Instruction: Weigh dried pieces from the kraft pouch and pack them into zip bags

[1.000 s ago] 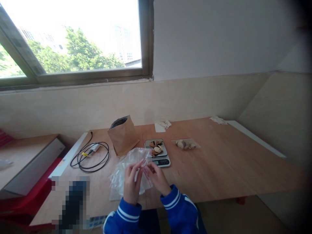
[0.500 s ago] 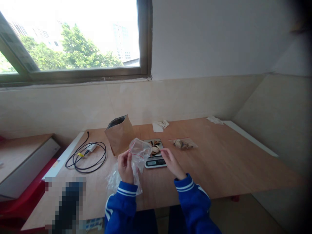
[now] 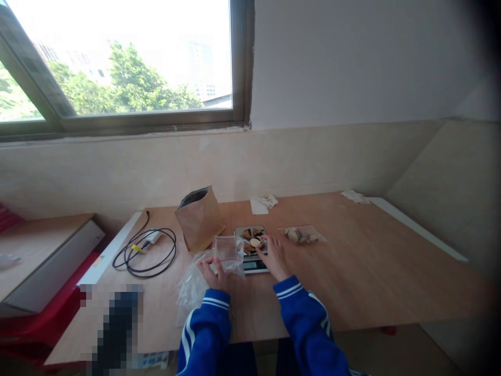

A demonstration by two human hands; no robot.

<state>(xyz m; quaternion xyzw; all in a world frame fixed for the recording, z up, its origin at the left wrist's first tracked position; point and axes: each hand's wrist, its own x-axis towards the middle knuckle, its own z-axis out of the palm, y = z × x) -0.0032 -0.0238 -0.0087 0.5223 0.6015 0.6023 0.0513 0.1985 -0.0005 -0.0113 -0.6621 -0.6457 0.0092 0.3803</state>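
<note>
My left hand [image 3: 213,272] is low over the table with its fingers curled on a clear plastic zip bag [image 3: 226,247] with red seal lines. More crumpled clear plastic [image 3: 191,284] lies beneath and beside that hand. At the kitchen scale [image 3: 255,265], my right hand [image 3: 274,257] reaches in with thumb and fingers apart, at the edge of a pale dried slice [image 3: 256,243]. Brown, bark-like dried pieces [image 3: 248,249] surround the slice on the scale's plate. The display is too small to read.
A brown paper pouch [image 3: 199,219] stands behind my left hand, its top open. To the left lies a coiled black cable [image 3: 146,273] with a white adapter [image 3: 153,236]. A clear bag of pale dried pieces [image 3: 303,235] lies right of the scale. Crumpled tissue [image 3: 270,201] sits by the wall.
My left hand has lowered with the zip bag toward the table. My right hand has moved onto the pieces on the scale, its fingers spreading around the pale slice. The view has shifted slightly left.
</note>
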